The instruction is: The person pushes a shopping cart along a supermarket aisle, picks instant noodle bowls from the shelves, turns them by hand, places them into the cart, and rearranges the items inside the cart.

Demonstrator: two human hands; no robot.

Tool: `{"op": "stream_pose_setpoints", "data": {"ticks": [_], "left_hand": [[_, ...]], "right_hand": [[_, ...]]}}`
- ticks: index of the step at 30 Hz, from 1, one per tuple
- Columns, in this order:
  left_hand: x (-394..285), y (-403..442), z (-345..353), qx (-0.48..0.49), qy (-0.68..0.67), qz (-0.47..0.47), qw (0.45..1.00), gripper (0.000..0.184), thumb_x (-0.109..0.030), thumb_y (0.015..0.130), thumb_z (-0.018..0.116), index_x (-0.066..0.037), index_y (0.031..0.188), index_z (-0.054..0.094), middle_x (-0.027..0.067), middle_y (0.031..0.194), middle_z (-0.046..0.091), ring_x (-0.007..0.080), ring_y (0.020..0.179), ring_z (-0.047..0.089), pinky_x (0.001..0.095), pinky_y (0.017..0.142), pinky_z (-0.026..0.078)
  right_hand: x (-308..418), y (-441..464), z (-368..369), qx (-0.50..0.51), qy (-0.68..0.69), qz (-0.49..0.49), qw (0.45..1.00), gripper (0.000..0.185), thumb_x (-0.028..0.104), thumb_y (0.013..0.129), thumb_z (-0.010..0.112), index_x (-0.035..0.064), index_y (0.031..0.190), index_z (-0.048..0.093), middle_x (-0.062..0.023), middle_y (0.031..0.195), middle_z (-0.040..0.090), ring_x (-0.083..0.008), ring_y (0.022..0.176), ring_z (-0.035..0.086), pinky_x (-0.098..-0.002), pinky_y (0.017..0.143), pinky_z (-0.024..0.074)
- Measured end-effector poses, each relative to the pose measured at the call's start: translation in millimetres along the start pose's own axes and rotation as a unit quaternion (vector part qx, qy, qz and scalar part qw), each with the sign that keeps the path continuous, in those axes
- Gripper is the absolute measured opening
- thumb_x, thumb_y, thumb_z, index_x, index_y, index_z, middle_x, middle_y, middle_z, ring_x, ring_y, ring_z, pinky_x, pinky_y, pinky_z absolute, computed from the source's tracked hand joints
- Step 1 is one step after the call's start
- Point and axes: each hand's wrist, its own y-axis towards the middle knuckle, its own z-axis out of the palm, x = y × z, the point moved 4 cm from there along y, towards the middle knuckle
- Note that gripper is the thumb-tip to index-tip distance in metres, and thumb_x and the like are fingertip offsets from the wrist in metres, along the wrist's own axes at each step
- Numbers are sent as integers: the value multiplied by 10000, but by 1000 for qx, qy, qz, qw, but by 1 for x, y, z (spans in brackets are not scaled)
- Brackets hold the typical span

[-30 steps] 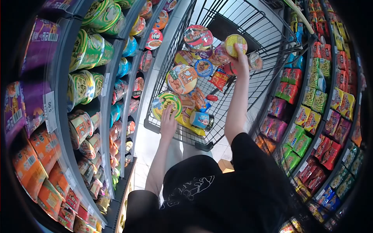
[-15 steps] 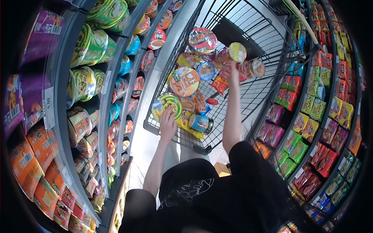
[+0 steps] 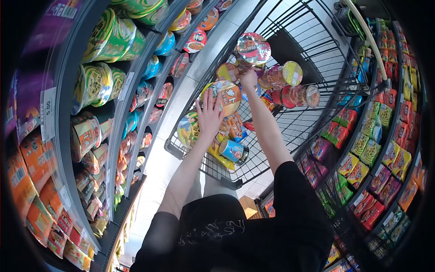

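Observation:
My left hand (image 3: 210, 115) lies with fingers spread on the side and lid of a large orange-and-white instant noodle bowl (image 3: 230, 99) in the shopping cart. Below it sits a yellow-green noodle tub (image 3: 186, 129), partly covered by my wrist. My right hand (image 3: 248, 80) is closed over a blue-rimmed cup (image 3: 245, 96), between the orange bowl and a clear-wrapped red noodle bowl (image 3: 254, 47). Its fingertips are hidden, so I cannot see what they grip. A small yellow-brown tub (image 3: 227, 72) is just left of that hand.
The wire cart (image 3: 312, 59) also holds red cups (image 3: 301, 96), a yellow-lidded jar (image 3: 292, 73), a blue can (image 3: 233, 150) and several packets. Shelves of noodle tubs (image 3: 97, 88) rise close on the left. Bagged noodles (image 3: 358, 170) line the right shelves.
My left hand has moved from the yellow-green tub up to the orange bowl. My right hand has shifted left from the red packet to the blue-rimmed cup. The view has shifted slightly.

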Motion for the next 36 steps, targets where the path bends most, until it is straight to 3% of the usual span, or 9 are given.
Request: {"op": "stream_pose_setpoints", "data": {"ticks": [7,9,14,17,19,21,23,29,36], "left_hand": [[-1,-8,-11,-18,-20,-19,999,662,-297,733,528,-132,1298,225,139,1351,159,243,1262,123,536,972,85],[1,-12,-20,-55,-81,-24,995,653,-276,732,524,-125,1294,229,143,1348,163,255,1256,140,538,976,72],[2,-83,-33,-60,-143,17,988,477,-73,705,486,-86,1174,400,136,1292,269,264,1216,238,493,994,122],[-4,-150,-16,-36,-160,21,986,346,-83,712,469,-68,1057,497,123,1228,371,246,1201,269,487,998,130],[-9,-196,18,-24,-129,10,991,287,-95,717,464,-62,994,528,113,1158,429,239,1175,304,474,1003,133],[-9,-217,23,-18,-95,-1,995,239,-106,721,459,-55,932,559,103,1088,486,232,1150,339,461,1008,137],[-14,-230,21,45,-42,24,998,210,-143,723,460,-46,867,578,86,968,532,226,1085,398,432,1017,139],[-23,-250,11,-26,-55,-20,998,224,-173,743,441,-71,904,559,59,984,509,187,1088,378,468,988,167],[-31,-281,10,51,-19,-103,993,282,-182,767,421,-99,1016,524,42,1161,426,166,1213,237,510,974,158]], "right_hand": [[18,-13,-6,29,-19,-45,998,237,230,607,671,57,756,608,-140,753,604,-298,746,579,-378,654,457],[19,-27,-18,-95,-9,-19,995,301,218,621,663,32,826,545,-130,758,592,-297,749,572,-389,648,445],[-13,-102,-61,-131,192,-44,972,222,152,722,570,0,866,498,-143,761,578,-262,679,568,-345,617,436],[-45,-194,-78,-47,250,53,966,180,125,754,520,-4,879,503,-125,708,557,-191,623,545,-288,580,424],[-51,-260,-68,116,278,61,952,195,122,751,511,-3,899,505,-124,712,554,-190,644,545,-301,591,421],[-66,-317,-33,202,170,-205,942,204,108,741,495,-1,913,509,-139,752,558,-247,701,555,-336,626,421],[-68,-373,-16,239,126,-319,908,243,102,726,486,15,953,496,-149,808,561,-319,754,541,-371,661,413],[-56,-417,-32,111,126,-399,901,333,133,742,476,1,1031,373,-214,861,540,-376,810,520,-410,673,416],[-66,-426,-15,241,31,-325,914,415,174,754,478,-57,1065,329,-259,912,521,-389,812,519,-423,686,421]]}}
